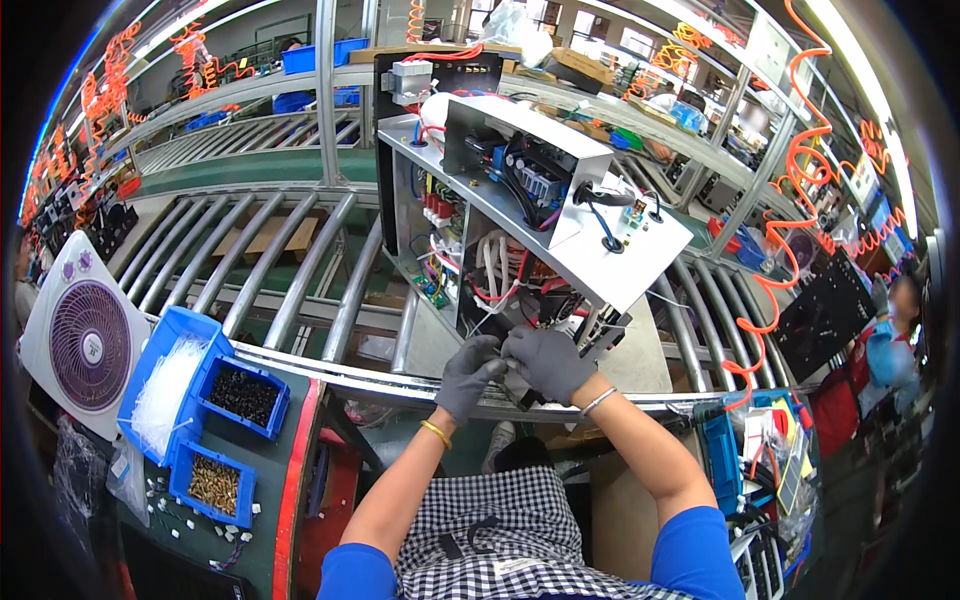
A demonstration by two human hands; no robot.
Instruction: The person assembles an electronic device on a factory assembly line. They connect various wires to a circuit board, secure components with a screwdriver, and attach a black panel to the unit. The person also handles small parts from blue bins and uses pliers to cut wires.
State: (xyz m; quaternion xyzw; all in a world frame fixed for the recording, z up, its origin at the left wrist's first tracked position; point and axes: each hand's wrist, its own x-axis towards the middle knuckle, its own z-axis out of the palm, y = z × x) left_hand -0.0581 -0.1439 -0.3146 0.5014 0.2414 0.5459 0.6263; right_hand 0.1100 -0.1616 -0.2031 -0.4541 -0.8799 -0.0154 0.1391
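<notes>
In front of me stands an open metal machine cabinet (652, 262), its white panel and inner boards exposed. My left hand (470, 376), in a grey glove, is closed at the near edge of the cabinet, fingertips pinched together. Beside it, nearly touching, my right hand (548, 364) is also gloved and closed, its fingers bent toward the left. Whatever lies between the fingertips is too small to make out. Just above the hands runs a bundle of wires (520, 292) in red, black and white. Thick white cables (495, 262) loop inside the cabinet behind it.
The cabinet rests on a roller conveyor (290, 270). Left of me are blue bins with white cable ties (168, 395), black screws (240, 390) and brass-coloured fasteners (213, 485), beside a purple-white fan (90, 345). An orange coiled hose (765, 290) hangs right, above a blue toolbox (722, 455).
</notes>
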